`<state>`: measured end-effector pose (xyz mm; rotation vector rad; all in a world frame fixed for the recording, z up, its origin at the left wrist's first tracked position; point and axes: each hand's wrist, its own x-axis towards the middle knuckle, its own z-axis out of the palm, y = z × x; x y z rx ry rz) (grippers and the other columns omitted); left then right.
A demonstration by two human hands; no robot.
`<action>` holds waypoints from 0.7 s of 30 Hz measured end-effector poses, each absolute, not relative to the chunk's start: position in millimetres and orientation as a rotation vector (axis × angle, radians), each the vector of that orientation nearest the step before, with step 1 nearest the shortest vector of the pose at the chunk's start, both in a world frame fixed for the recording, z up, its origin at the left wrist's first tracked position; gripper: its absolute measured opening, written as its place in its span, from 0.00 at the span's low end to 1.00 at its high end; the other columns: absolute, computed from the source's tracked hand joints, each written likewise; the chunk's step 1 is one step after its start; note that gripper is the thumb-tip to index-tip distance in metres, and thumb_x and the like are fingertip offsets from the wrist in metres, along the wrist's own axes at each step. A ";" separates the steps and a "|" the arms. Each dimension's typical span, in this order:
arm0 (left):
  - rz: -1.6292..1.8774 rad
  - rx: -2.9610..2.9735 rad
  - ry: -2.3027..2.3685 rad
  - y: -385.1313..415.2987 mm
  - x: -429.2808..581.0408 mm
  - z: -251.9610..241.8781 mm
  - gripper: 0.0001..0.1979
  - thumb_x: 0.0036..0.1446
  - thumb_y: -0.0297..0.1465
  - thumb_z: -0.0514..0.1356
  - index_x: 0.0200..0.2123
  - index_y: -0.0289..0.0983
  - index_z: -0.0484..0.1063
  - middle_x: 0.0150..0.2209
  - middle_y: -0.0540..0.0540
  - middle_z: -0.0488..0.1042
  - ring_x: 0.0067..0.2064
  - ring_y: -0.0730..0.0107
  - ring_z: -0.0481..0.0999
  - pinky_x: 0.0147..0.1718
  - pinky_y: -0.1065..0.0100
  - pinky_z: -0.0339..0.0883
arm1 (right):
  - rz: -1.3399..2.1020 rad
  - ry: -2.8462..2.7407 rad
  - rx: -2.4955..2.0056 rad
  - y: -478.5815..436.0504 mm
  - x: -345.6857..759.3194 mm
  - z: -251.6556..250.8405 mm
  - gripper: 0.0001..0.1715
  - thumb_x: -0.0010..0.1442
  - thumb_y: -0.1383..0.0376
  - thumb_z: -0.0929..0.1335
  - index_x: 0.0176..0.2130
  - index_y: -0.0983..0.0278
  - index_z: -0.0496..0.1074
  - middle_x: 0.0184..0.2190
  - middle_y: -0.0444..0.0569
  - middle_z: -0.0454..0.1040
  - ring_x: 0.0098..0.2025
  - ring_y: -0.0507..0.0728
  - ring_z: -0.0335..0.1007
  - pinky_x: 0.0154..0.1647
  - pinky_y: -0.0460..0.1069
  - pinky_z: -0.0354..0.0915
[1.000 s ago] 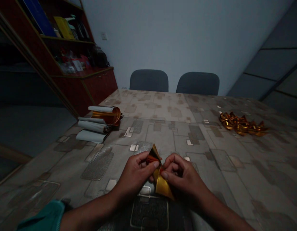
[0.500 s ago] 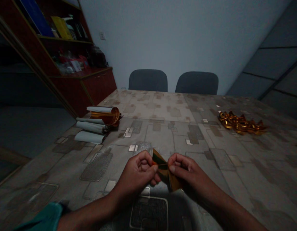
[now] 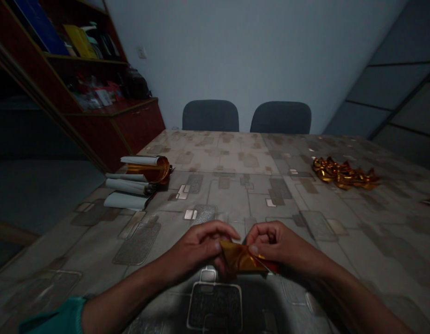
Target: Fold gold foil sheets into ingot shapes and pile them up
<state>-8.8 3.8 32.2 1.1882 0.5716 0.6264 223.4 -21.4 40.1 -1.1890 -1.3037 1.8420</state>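
Between my two hands is a small folded piece of gold foil paper, held just above the table. My left hand grips its left end, thumb on top and fingers behind. At the other end, my right hand pinches it between thumb and curled fingers. A bit of red shows on the paper under the right fingers. To the far right lies a row of shiny folded gold foil pieces. Bent-over sheets of gold foil paper with pale backs are stacked at the left edge of the table.
The table has a patterned cover of grey and brown rectangles. Two dark chairs stand behind it against the wall. A red-brown cabinet with filled shelves is at the back left.
The foil piece has turned so that a wider, shiny gold face shows. My left fingers have stretched out along it, and the view has shifted slightly to the right.
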 end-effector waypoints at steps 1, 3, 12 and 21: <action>0.567 1.299 0.553 5.9 -10.7 33.2 0.12 0.59 0.39 0.64 0.42 0.38 0.77 0.33 0.46 0.77 0.32 0.67 0.79 0.33 0.68 0.73 | 1.841 -1.350 -1.190 -21.4 224.9 41.1 0.20 0.50 0.53 0.77 0.30 0.66 0.74 0.18 0.39 0.68 0.18 0.46 0.55 0.20 0.43 0.49; 0.494 1.520 0.522 8.9 -13.6 36.0 0.10 0.62 0.36 0.62 0.39 0.37 0.80 0.37 0.43 0.79 0.39 0.65 0.79 0.40 0.67 0.71 | 1.837 -1.414 -1.192 -21.5 226.5 41.8 0.17 0.51 0.55 0.76 0.30 0.67 0.75 0.19 0.40 0.69 0.19 0.46 0.56 0.21 0.43 0.49; 0.244 1.754 0.370 10.2 -13.5 55.8 0.20 0.62 0.47 0.59 0.45 0.41 0.82 0.45 0.39 0.80 0.45 0.57 0.80 0.47 0.63 0.71 | 1.929 -1.440 -1.196 -21.6 225.9 41.4 0.13 0.51 0.58 0.75 0.29 0.66 0.76 0.18 0.40 0.70 0.18 0.46 0.57 0.19 0.43 0.51; 0.239 1.709 0.427 15.3 -19.9 54.7 0.13 0.59 0.34 0.65 0.47 0.42 0.81 0.42 0.43 0.83 0.44 0.61 0.81 0.45 0.68 0.70 | 2.015 -1.361 -1.186 -21.9 225.8 44.4 0.13 0.49 0.60 0.77 0.29 0.67 0.76 0.18 0.40 0.70 0.17 0.45 0.57 0.18 0.42 0.50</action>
